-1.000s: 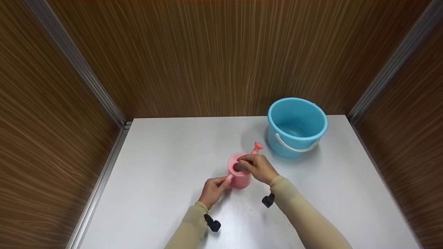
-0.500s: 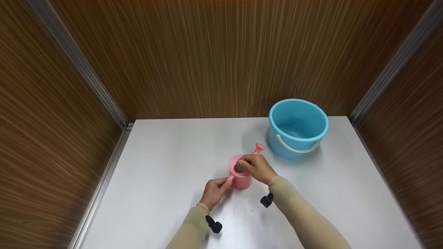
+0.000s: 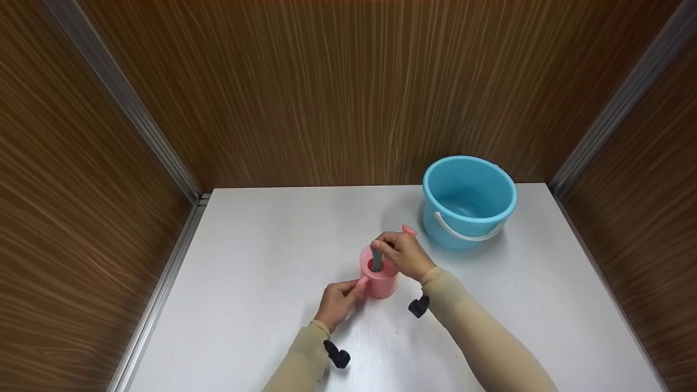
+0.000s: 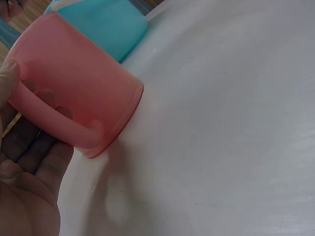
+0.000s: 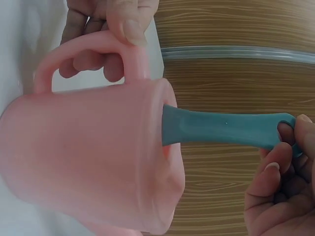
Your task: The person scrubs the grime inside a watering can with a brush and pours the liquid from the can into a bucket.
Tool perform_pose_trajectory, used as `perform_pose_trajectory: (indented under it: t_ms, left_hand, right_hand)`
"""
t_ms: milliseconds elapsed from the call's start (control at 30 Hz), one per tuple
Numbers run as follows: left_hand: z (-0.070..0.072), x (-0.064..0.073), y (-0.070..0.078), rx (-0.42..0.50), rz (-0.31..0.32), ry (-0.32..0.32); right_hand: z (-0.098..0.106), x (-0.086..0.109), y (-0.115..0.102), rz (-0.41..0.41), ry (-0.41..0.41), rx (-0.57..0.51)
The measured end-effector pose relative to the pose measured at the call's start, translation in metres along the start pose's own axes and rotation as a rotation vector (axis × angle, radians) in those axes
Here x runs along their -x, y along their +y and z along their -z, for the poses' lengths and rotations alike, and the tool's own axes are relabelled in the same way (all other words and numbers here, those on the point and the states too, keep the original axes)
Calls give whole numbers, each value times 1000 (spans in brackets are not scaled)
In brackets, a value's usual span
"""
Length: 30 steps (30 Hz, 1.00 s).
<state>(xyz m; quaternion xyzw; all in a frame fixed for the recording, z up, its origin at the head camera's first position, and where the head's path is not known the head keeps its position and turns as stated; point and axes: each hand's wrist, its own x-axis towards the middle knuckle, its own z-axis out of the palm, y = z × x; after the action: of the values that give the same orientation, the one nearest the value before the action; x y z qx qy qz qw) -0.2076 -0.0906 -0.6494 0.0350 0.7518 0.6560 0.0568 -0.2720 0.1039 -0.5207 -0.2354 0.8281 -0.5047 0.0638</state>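
A pink watering can [image 3: 381,287] stands on the white table, its spout pointing toward the bucket. My left hand [image 3: 336,302] grips the can's loop handle, fingers passing through it and the thumb on top, as the left wrist view shows. Out of the can's top opening sticks a flat teal handle [image 5: 221,129] with a hole at its end. My right hand [image 3: 404,255] pinches that holed end between thumb and fingers, above the can. The lower part of the teal-handled thing is hidden inside the can.
A light blue bucket [image 3: 442,235] with a white carrying handle [image 3: 463,235] stands behind and right of the can, near the table's back edge. Wood-grain panels [image 3: 305,98] enclose the white table [image 3: 245,261] at the back and both sides.
My right hand has risen, drawing the teal handle upward, so more of it shows above the can's opening. The left hand keeps its grip on the can, which stays in place.
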Motion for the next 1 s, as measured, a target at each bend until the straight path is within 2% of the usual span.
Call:
perform_pose_trajectory:
  t_ms: [400,600,800,1000]
  left_hand:
    - [1,2,-1,-6,-42,6]
    - [0,2,-1,4,-57,17]
    - [-1,2,-1,33,-37,15]
    - [0,2,1,13,-17,11]
  right_hand:
    - [-8,3,9,2,11,-1]
    - [-12,4,16,-31,12,12]
    - [-15,5,24,-63,-8,41]
    - [-15,5,27,-76,-8,38]
